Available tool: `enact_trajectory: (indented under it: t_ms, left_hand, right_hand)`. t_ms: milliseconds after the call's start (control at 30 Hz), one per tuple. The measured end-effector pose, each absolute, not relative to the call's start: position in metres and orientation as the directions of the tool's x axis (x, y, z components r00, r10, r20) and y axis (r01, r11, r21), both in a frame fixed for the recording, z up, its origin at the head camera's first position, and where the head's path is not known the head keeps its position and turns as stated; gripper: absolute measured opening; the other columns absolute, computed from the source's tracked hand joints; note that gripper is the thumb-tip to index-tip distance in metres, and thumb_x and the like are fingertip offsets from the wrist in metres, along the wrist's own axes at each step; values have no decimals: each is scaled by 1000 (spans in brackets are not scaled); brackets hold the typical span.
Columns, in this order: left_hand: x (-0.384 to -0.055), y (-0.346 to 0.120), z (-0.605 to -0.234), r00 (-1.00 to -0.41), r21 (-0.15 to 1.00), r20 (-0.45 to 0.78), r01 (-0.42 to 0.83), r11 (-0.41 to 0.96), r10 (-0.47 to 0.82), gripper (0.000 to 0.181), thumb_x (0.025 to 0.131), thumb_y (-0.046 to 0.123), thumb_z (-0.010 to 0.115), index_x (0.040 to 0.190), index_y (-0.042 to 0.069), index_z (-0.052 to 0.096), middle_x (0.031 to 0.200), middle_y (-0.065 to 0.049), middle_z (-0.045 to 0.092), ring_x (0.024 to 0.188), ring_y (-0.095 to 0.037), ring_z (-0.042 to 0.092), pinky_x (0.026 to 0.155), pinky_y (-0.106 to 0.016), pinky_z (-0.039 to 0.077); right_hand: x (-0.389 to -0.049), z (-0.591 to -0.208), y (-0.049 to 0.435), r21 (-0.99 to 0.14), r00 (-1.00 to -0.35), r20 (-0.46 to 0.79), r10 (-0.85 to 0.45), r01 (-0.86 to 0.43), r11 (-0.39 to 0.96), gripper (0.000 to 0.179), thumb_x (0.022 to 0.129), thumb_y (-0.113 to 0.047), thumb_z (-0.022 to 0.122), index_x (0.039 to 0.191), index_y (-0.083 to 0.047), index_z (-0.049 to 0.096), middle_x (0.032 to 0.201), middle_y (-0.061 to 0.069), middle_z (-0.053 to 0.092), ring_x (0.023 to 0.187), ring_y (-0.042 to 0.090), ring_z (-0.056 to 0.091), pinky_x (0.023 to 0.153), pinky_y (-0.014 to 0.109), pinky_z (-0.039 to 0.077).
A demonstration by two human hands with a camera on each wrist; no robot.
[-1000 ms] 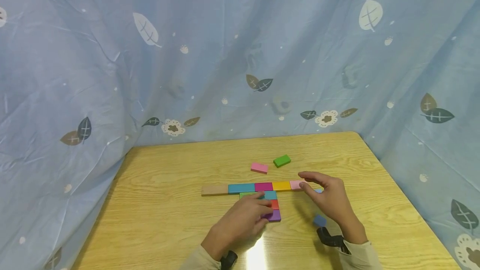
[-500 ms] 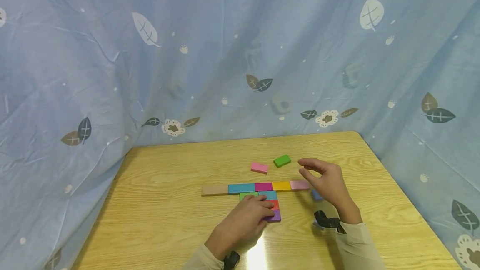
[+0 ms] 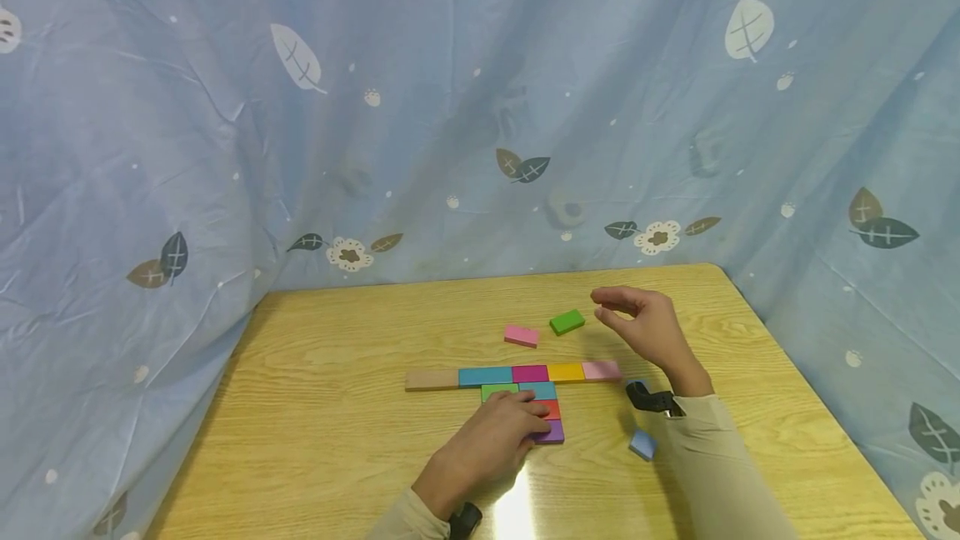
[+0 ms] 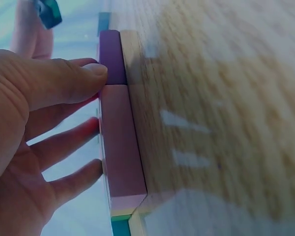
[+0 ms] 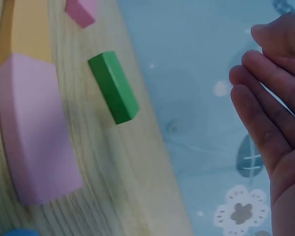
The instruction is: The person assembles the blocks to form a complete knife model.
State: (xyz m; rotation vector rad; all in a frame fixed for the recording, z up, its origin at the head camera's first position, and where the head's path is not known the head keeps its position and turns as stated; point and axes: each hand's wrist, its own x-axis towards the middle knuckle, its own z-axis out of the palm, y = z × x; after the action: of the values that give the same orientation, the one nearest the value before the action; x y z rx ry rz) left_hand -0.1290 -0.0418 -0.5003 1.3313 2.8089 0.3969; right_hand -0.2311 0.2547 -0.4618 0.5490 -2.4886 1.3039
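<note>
My left hand (image 3: 491, 436) rests on a small stack of rows of flat blocks, covering part of it. Light green (image 3: 498, 392), teal (image 3: 537, 391), red (image 3: 552, 410) and purple (image 3: 551, 433) blocks show around its fingers. In the left wrist view, the thumb lies against a purple block (image 4: 112, 59), beside a pink one (image 4: 122, 147); the other fingers are spread. My right hand (image 3: 648, 327) hovers with nothing between thumb and fingers, to the right of a loose green block (image 3: 567, 322). A loose pink block (image 3: 521, 336) lies left of the green one.
A long row runs along the far side of the group: plain wood (image 3: 432, 380), blue (image 3: 485, 377), magenta (image 3: 530, 373), yellow (image 3: 566, 372) and light pink (image 3: 602, 370). One blue block (image 3: 642, 444) lies beneath the right forearm's left side. A patterned curtain (image 3: 420, 107) hangs behind the table.
My right hand has moved from the light pink end of the row towards the back of the table, up beside the green block. The left hand stays on the blocks.
</note>
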Motion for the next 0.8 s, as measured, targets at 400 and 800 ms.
enact_trajectory:
  t_ms: [400,800]
  left_hand:
    - [-130,-40,-503,-617,253,151,779,573,772,30,98,6,77,121,24,85,141,6,75,141,-29,66,116,-45,57]
    - [-130,-41,-503,-633,218,111,768,602,766,30,98,10,77,121,27,85,141,9,75,142,-26,65,116,-44,56]
  right_hand:
    - [-276,-497,252,-858,-929,236,-284,-336,388,35,97,4,79,132,6,75,133,29,74,120,47,75,92,13,61]
    - [-286,-521,248,-865,-950,115,-292,-240,441,42,96,5,78,137,5,72,137,25,74,127,42,74,101,23,62]
